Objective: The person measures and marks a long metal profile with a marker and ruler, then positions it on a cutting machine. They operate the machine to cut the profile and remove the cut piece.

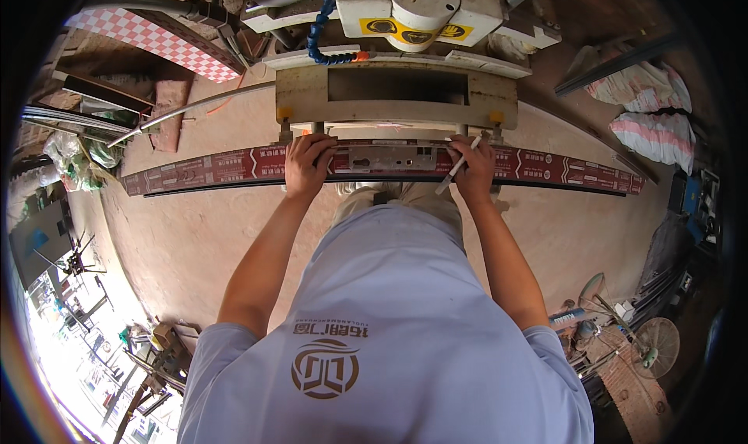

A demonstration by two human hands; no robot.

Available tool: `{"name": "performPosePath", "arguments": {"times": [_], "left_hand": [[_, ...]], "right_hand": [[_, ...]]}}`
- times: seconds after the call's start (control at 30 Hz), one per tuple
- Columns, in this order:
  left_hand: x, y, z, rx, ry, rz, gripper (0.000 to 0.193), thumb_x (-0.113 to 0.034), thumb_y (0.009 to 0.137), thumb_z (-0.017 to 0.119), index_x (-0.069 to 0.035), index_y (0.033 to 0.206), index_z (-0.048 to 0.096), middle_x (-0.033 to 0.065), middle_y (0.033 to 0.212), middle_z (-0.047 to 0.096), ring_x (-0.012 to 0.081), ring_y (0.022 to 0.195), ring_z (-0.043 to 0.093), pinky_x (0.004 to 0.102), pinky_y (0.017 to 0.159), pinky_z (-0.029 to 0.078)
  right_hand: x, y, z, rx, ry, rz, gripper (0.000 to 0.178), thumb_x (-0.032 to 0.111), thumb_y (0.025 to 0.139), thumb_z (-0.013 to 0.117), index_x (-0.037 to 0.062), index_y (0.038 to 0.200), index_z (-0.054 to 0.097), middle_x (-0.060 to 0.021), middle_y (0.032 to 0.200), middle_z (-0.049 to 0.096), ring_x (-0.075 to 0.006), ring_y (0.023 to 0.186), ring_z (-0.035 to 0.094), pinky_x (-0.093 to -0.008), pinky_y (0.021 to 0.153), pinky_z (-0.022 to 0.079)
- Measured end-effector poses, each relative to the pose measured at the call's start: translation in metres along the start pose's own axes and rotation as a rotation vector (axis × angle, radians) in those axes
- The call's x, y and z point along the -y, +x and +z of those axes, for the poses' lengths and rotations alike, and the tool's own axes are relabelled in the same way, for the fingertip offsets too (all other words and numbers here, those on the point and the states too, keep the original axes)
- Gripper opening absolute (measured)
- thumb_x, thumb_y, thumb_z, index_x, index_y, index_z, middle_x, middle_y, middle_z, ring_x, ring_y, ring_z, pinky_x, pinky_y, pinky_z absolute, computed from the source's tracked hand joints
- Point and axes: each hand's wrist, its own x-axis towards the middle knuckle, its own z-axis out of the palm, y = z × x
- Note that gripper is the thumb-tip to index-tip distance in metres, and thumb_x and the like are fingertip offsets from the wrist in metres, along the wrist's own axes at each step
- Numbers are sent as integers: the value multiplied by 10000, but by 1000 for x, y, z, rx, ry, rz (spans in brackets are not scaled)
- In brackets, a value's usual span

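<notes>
A long bar (234, 166), wrapped in dark red printed film with a black strip along its near edge, stretches crosswise in front of me. My left hand (308, 163) grips it left of centre, fingers curled over the top. My right hand (473, 167) grips it right of centre and also holds a thin pale stick (458, 166), pen-like, slanting between the fingers. Between my hands, a grey metal plate (392, 159) with several cut-out holes lies along the bar's top. I cannot tell whether the plate is part of the bar.
Just beyond the bar stands a pale machine (397, 93) with a wide slot, a round head (425, 4) and a blue jointed hose (319, 23). Metal profiles (89, 125) are stacked at the left. White sacks (654, 136) lie far right; a round fan (654, 348) stands near right.
</notes>
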Motion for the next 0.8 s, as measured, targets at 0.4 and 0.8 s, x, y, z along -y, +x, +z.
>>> {"name": "performPosePath", "arguments": {"times": [0.4,0.8], "left_hand": [[-1,0,-2,-7,25,28,166,-92,825,761,-105,990,766,46,1044,713,284,1010,642,426,904,484],[0,-1,-2,-16,-10,26,165,-136,838,764,-115,1000,743,39,1069,692,283,1021,637,423,909,479]], "right_hand": [[-6,-4,3,-2,13,4,257,98,819,808,143,1045,694,-19,1102,751,-306,1075,639,-474,948,437],[0,2,-3,33,15,-36,255,43,870,756,129,1089,658,-61,1121,745,-327,1049,644,-480,940,439]]}}
